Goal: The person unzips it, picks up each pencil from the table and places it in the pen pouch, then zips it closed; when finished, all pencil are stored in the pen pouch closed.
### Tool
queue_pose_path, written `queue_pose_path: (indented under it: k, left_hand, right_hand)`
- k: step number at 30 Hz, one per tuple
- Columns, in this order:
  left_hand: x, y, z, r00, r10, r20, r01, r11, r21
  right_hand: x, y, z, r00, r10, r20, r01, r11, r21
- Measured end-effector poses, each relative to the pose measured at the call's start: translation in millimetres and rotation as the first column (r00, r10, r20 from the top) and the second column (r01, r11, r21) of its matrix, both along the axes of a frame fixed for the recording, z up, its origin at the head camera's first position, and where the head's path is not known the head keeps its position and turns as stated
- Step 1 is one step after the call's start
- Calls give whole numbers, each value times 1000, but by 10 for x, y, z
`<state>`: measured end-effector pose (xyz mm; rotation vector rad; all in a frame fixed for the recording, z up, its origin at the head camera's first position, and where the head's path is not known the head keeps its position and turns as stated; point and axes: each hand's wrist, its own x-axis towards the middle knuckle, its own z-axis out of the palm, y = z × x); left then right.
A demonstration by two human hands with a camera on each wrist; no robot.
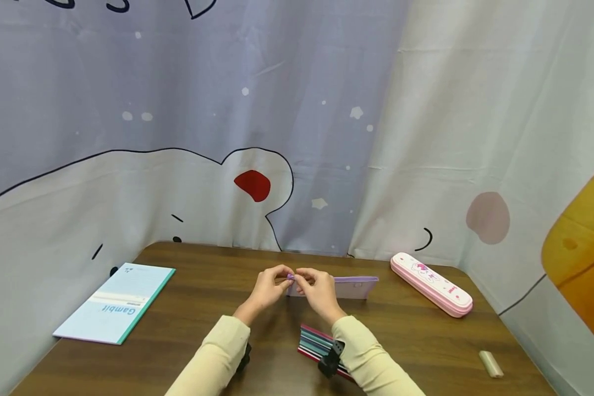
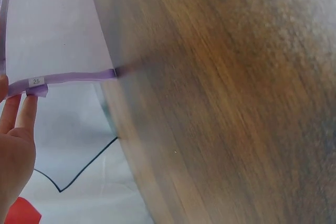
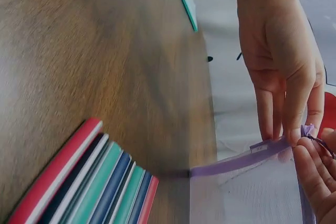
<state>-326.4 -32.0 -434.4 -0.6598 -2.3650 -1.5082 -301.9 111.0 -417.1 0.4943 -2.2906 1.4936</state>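
Observation:
A see-through mesh zipper pouch (image 1: 353, 289) with purple trim stands upright near the middle of the table. My left hand (image 1: 267, 289) pinches the purple top edge at its left end, fingers on one side of the trim. Close beside it, my right hand (image 1: 319, 291) pinches the same corner, fingertips nearly meeting the left ones. A thin dark loop (image 3: 323, 145) hangs by the right fingers at the zipper end. In the left wrist view, a small white label (image 2: 36, 82) reading 25 sits on the trim (image 2: 73, 78).
Below my right forearm lies a striped stack (image 3: 100, 182) of red, green, blue and white layers. A Gambit notebook (image 1: 114, 308) lies at left, a pink pencil case (image 1: 432, 285) at back right, and a small pale block (image 1: 491, 364) at front right. A printed curtain (image 1: 297, 110) hangs behind.

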Motion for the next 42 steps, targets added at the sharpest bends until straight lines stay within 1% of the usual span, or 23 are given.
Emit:
queue_pose_path:
  k: [3,6,7,13,16,20,26,30,33,35,37,42]
  left_hand:
    - [5,7,-18,1000,-20,2,20,1000,10]
    - [6,9,-40,999,-36,-5,36,999,9]
    - [6,12,-48,999,-37,1,37,999,11]
    - [15,35,-65,999,-39,31,38,999,19]
    - [11,43,-57,999,-37,31,37,999,13]
    - [-3,41,-29,999,-35,26,35,999,0]
    - [-13,21,21,999,-17,51,16,999,31]
    - [-37,38,36,998,-39,51,37,999,25]
    - [-38,29,43,998,-41,53,40,999,20]
    - [-37,22,51,998,-31,52,30,999,19]
    - [-33,13,61,998,-17,65,16,1000,15]
    - [-54,-3,60,996,-21,85,20,1000,13]
  right_hand:
    - [13,34,-15,999,-20,-41,24,995,97]
    - [34,69,-32,995,-27,-95,44,982,185]
    - [41,80,-38,994,-24,-110,47,977,209]
    - [69,120,-64,989,2,-145,38,962,271]
    - [67,134,-61,988,2,-153,42,958,283]
    - [55,133,-34,985,-14,-172,62,960,274]
    - [12,115,-6,978,-14,-209,74,957,279]
    - [9,143,14,975,-48,-217,109,954,280]
    - [22,155,35,972,-58,-230,125,949,288]
    - [26,168,52,968,-53,-244,127,946,298]
    - [27,192,65,965,-49,-259,131,942,309]
    - [41,308,68,963,-91,-254,173,931,322]
